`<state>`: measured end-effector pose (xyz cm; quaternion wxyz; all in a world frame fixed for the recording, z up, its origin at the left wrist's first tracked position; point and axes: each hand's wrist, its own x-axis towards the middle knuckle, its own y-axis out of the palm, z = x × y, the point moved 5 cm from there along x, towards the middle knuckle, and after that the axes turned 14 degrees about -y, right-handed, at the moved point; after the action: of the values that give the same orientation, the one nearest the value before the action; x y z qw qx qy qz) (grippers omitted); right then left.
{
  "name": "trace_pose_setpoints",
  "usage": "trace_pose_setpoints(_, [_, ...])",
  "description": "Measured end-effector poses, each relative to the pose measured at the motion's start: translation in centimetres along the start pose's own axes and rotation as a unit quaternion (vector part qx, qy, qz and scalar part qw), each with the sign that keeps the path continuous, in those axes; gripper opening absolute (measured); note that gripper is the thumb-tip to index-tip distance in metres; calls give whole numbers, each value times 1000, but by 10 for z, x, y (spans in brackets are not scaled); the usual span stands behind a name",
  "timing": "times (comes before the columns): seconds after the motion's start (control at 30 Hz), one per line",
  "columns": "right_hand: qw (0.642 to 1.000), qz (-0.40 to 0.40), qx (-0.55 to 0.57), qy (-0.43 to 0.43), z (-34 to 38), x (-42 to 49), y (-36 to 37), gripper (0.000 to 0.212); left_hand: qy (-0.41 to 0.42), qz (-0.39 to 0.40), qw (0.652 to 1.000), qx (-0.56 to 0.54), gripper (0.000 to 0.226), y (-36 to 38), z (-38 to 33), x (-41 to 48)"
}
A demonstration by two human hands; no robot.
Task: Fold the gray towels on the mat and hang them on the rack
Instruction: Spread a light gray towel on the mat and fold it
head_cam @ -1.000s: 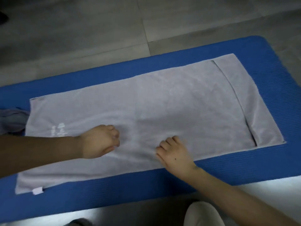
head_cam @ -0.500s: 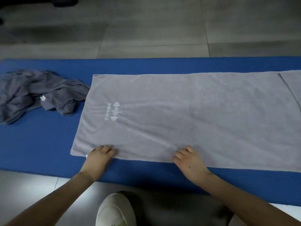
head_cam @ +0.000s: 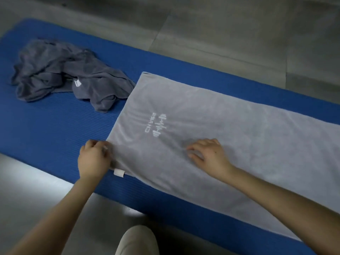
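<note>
The flat, rectangular light-gray terry towel (head_cam: pixel 248 140) lay smooth along the ribbed blue foam mat (head_cam: pixel 51 133). The left hand (head_cam: pixel 93 159) held its short edge by the near corner in a narrow, pinching grip. The right hand (head_cam: pixel 209 155) pressed on it, grip loose and holding nothing. A crumpled dark-gray towel (head_cam: pixel 64 74) lay just beside its far corner.

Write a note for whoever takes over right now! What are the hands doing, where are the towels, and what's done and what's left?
Left hand: fingers curled on the left end of the light gray towel, seemingly pinching it near its white tag.
Right hand: rests flat on that towel, fingers spread.
Light gray towel: spread flat along the blue mat.
Dark gray towel: crumpled on the mat's left end.
Done: one towel laid out; no fold visible here.
Left: fold both towels, hang them. The rack is out of view.
</note>
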<state>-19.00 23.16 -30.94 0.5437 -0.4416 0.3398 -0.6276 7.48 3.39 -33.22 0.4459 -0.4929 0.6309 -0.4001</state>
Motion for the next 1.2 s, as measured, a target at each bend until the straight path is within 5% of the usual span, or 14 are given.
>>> trace_pose_setpoints(0.17, [994,70,41,72,-26,115,2,32,-100,37,992,-72,31,7,13,20])
trace_pose_setpoints(0.47, [979,52,43,194,-71,267,44,53,-143,99,976,-129,8,6,19,41])
trace_pose_setpoints(0.67, [973,40,25,227,-85,316,61,55,-155,166,958,-176,13,3,22,54])
trace_pose_setpoints(0.8, [981,0,-50,186,-79,327,60,22,-168,228,932,-226,10,-2,21,60])
trace_pose_setpoints(1.07, [981,-77,-99,148,-79,257,-30,20,-202,285,863,-364,12,-39,-17,43])
trace_pose_setpoints(1.2, [966,-100,31,235,-106,178,-79,13,-159,315,852,-387,12,-58,-61,31])
